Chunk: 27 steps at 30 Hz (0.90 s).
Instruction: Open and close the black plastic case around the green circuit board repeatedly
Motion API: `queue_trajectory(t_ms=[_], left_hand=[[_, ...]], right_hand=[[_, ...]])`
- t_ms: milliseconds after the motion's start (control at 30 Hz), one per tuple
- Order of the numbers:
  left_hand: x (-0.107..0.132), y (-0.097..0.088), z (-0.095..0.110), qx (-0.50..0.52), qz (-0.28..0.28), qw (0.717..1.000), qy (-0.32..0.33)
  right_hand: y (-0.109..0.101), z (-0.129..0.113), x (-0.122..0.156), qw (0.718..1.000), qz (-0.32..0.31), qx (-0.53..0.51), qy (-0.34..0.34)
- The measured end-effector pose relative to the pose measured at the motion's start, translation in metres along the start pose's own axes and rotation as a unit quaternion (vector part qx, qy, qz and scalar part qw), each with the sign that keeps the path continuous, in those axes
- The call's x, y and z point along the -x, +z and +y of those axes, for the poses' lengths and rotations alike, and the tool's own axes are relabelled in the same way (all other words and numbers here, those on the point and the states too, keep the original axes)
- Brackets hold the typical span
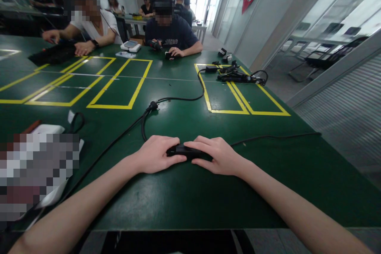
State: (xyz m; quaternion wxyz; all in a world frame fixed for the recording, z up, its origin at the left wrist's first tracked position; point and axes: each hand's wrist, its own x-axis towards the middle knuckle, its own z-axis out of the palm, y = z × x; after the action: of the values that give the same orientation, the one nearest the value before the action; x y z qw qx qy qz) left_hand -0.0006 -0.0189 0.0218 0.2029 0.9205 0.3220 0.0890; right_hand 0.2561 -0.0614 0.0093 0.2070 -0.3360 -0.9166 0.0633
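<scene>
A slim black bar-shaped device (189,151) lies level just above or on the green table, and its exact kind is hard to make out. My left hand (157,154) grips its left end, thumb on the near side and fingers on the far side. Around its right end closes my right hand (220,155) in the same way. One black cord (143,129) runs behind my left hand, and another black cord (274,137) leads off from behind my right hand. Where the cords join the device is hidden.
On the green table (178,202), yellow tape (110,106) marks rectangles. A black plug (153,106) joins cords ahead. Tangled black cables (235,74) lie at the far right. A blurred-out item (38,170) sits at left. Two people work across the table, hands on dark objects.
</scene>
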Motion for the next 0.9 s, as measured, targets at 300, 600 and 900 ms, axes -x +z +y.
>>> queue_trajectory(t_ms=[300, 600, 900], left_hand=[[-0.002, -0.001, 0.004, 0.015, 0.005, 0.999, -0.03], [-0.002, 0.005, 0.004, -0.014, 0.107, 0.994, 0.034], [0.0, 0.012, 0.002, -0.039, 0.134, 0.975, 0.173]], right_hand=[[-0.001, -0.004, -0.002, 0.999, -0.007, -0.004, 0.039], [-0.005, 0.004, 0.001, 0.999, 0.013, 0.038, 0.021], [-0.044, 0.063, 0.011, 0.886, 0.365, -0.026, 0.286]])
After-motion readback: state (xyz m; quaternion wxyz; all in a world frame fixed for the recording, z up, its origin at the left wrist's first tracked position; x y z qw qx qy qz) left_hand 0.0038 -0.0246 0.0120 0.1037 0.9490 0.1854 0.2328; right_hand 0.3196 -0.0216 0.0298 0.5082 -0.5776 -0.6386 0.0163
